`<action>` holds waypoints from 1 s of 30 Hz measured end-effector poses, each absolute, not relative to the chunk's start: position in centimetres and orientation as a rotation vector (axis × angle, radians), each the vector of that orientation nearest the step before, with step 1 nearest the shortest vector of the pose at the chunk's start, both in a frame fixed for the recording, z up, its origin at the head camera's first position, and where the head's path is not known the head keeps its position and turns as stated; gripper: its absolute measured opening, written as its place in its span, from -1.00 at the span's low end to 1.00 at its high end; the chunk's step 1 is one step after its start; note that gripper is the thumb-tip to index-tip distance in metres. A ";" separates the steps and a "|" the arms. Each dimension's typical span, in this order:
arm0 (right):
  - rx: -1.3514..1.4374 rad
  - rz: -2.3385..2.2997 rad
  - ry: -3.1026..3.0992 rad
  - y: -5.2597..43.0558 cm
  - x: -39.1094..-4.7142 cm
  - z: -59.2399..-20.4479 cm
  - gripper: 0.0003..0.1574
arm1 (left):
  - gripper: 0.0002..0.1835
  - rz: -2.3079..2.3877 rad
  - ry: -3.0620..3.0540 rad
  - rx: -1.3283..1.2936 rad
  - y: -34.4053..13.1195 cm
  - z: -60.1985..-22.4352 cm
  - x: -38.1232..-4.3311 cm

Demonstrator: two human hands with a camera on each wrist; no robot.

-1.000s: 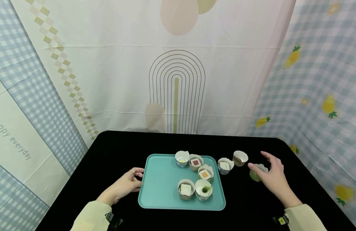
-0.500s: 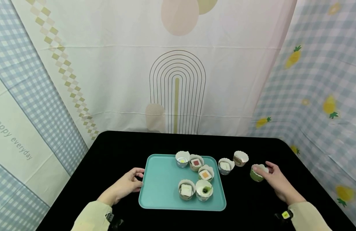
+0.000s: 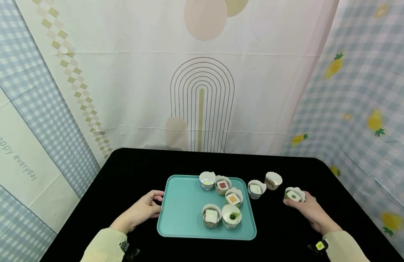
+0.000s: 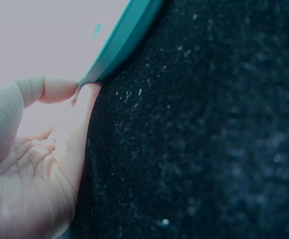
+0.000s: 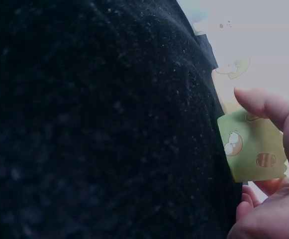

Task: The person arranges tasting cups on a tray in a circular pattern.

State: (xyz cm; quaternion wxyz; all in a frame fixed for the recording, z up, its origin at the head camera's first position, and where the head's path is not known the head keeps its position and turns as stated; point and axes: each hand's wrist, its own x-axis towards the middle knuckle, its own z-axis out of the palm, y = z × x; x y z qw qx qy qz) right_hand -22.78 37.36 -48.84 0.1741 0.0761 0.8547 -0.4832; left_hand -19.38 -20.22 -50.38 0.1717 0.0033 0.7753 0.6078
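Observation:
My left hand is at the left edge of the teal tray; in the left wrist view, thumb and a finger pinch its rim. To the right of the tray, my right hand grips a green paper baking cup printed with cartoon figures, thumb on its near side. In the head view, the cup leans toward me and shows a white square piece with a green centre inside. Part of the right hand's fingers is hidden behind the cup.
Several paper cups with small food pieces stand on the tray's right half, among them one with an orange-topped square. Between tray and right hand are a blue-grey cup and a brown cup on the black table.
My right hand has come down from above and taken hold of the green cup, which now tilts toward me. My left hand has stayed at the tray.

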 end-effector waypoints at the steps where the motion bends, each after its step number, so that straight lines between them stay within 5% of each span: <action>1: 0.214 -1.375 2.420 37.4 -22.8 -48.9 0.27 | -0.43 1.726 2.203 0.003 -20.2 -50.4 -19.4; 30: 0.182 -1.345 2.575 36.7 -22.2 -49.1 0.08 | -0.43 1.742 2.195 -0.022 -20.1 -50.0 -19.3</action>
